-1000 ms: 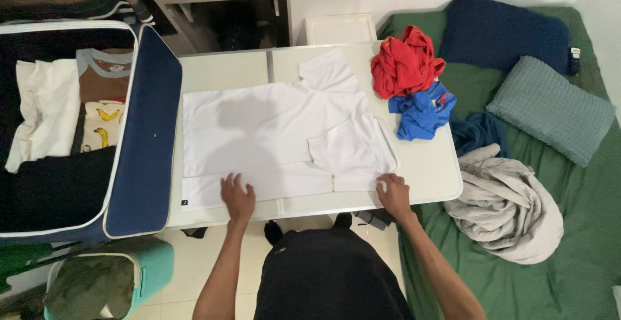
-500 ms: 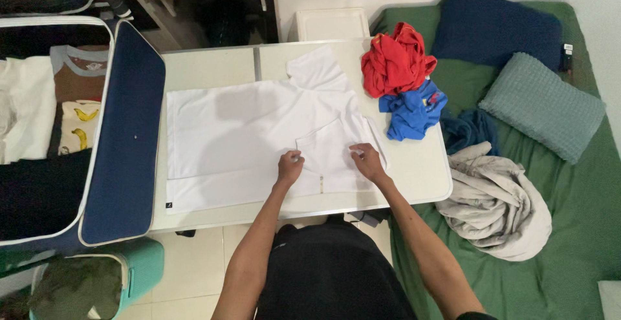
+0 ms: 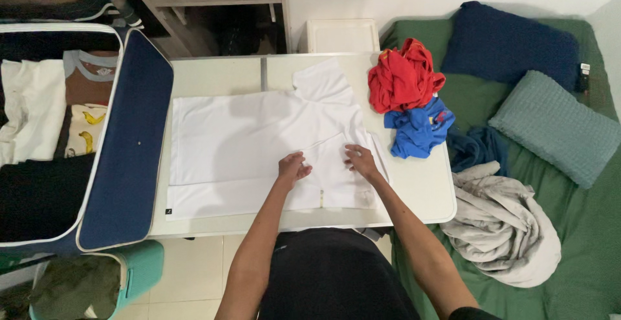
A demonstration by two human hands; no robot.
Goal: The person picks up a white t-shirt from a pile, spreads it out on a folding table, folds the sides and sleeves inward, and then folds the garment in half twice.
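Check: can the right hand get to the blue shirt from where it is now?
Probably yes. The right hand rests on the white shirt, and the blue shirt lies just beyond on the table, with nothing between.

Both hands rest on the white shirt [image 3: 259, 145] spread flat over the white table [image 3: 427, 197], the left hand [image 3: 293, 167] and right hand [image 3: 359, 160] near each other at the folded sleeve. The shirt lies low, so nothing blocks movement across it. To the right, bare tabletop runs along the near edge, but farther back the red garment [image 3: 404, 77] and blue garment [image 3: 419, 128] are heaped (touching each other) just beside the shirt. To the left, the raised navy lid of the open suitcase [image 3: 126, 165] stands along the table's edge like a wall. A strip of table beyond the shirt's far edge lies open.
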